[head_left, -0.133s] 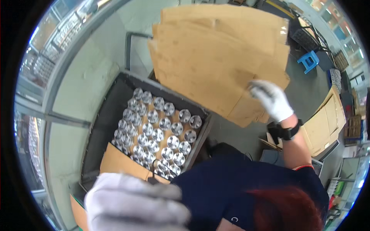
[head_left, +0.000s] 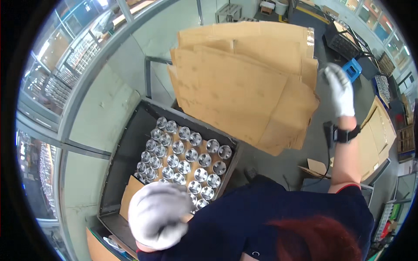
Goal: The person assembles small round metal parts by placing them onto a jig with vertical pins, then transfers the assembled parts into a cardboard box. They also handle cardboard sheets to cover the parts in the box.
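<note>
My left hand [head_left: 159, 216], in a white glove, is over the near edge of a dark bin [head_left: 124, 148]. Its fingers look bent but are smeared by motion, so its grip is unclear. Shiny round metal parts [head_left: 183, 167] stand in rows in the bin on a brown cardboard sheet. A smaller cardboard piece [head_left: 129, 195] shows beside the left hand. My right hand [head_left: 340, 90], gloved too and with a dark band at the wrist, is raised at the right of a stack of cardboard sheets [head_left: 235, 87]. Its fingers are stretched out, holding nothing visible.
A pale panelled wall [head_left: 102, 106] with windows runs along the left. At the right are a blue stool [head_left: 352, 69] and an opened cardboard box [head_left: 370, 139]. Dark racks [head_left: 344, 41] stand farther back. A cable [head_left: 328, 152] hangs below the right wrist.
My right hand has moved right, off the cardboard stack. The left hand has drawn lower and away from the camera, its fingers now more bent. The view has shifted slightly.
</note>
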The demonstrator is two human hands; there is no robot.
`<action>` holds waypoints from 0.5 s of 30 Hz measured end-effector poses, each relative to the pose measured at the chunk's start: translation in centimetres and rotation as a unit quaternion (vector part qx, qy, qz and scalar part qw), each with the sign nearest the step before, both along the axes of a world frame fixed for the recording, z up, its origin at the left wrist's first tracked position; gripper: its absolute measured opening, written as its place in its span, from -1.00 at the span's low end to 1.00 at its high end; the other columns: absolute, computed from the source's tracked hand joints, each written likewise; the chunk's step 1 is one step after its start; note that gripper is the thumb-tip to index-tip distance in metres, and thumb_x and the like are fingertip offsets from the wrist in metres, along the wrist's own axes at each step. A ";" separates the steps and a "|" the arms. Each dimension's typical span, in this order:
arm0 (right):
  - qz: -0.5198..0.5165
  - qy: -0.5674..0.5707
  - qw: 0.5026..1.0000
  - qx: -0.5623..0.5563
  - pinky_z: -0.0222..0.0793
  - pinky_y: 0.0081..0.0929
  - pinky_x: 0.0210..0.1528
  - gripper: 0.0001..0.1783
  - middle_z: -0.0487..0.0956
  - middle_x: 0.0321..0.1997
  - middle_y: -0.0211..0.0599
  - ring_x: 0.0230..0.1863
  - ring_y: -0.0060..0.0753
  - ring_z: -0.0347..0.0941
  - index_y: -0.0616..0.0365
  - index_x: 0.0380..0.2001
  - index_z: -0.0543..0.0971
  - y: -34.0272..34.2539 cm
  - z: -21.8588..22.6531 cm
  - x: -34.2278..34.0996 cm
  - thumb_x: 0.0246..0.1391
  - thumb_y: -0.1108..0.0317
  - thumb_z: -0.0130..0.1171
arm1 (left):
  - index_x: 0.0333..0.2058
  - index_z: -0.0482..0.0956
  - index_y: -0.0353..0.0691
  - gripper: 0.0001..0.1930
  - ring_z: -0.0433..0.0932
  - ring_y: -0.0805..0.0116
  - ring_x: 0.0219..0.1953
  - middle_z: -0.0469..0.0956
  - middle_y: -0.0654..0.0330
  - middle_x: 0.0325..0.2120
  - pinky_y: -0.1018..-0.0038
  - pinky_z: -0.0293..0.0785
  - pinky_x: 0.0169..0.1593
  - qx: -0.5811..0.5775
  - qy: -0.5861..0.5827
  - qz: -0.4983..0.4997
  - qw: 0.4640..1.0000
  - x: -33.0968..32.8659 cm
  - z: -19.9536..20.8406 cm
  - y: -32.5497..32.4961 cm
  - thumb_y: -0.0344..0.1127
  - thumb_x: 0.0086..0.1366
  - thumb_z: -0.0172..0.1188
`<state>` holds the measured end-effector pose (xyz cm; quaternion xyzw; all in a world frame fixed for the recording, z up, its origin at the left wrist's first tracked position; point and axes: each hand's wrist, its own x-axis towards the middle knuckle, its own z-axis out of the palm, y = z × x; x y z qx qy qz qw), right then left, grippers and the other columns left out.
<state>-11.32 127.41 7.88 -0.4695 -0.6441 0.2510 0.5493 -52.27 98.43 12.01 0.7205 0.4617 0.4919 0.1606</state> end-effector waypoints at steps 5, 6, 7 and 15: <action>-0.119 -0.156 0.980 -0.043 0.30 -0.38 0.27 -0.11 0.55 0.21 0.04 0.22 -0.17 0.47 0.38 0.22 0.46 15.2 2.4 4.0 0.11 -0.22 0.27 | -0.22 0.65 -0.29 -0.80 0.67 0.11 -0.24 0.70 0.09 -0.32 0.28 0.54 -0.11 -0.192 0.106 0.108 0.969 2.1 -4.0 -1.9 -0.41 0.15 0.31; -0.113 -0.172 0.976 -0.072 0.27 -0.36 0.31 -0.03 0.52 0.25 0.08 0.26 -0.11 0.45 0.40 0.23 0.44 17.7 2.0 4.1 0.05 -0.28 0.29 | -0.20 0.66 -0.30 -0.78 0.67 0.07 -0.24 0.70 0.09 -0.32 0.29 0.55 -0.13 -0.221 0.104 0.129 0.961 2.6 -4.9 -2.0 -0.43 0.13 0.32; -0.075 -0.162 0.977 -0.120 0.27 -0.39 0.30 -0.06 0.53 0.25 0.00 0.25 -0.18 0.45 0.38 0.23 0.45 18.3 2.5 2.1 0.04 -0.22 0.34 | -0.20 0.66 -0.31 -0.78 0.67 0.06 -0.23 0.69 0.07 -0.32 0.29 0.55 -0.12 -0.265 0.057 0.144 0.952 3.3 -5.3 -2.0 -0.42 0.15 0.32; 0.105 0.114 0.965 -0.210 0.38 -0.47 0.15 -0.46 0.64 0.07 -0.33 0.04 -0.44 0.54 0.23 0.13 0.56 20.4 -0.8 1.0 0.14 0.20 0.35 | 0.10 0.49 -0.31 -0.51 0.58 -0.08 -0.01 0.58 -0.13 -0.07 0.18 0.50 0.08 -0.224 0.107 0.172 0.953 7.6 -11.2 9.8 -0.30 0.22 0.33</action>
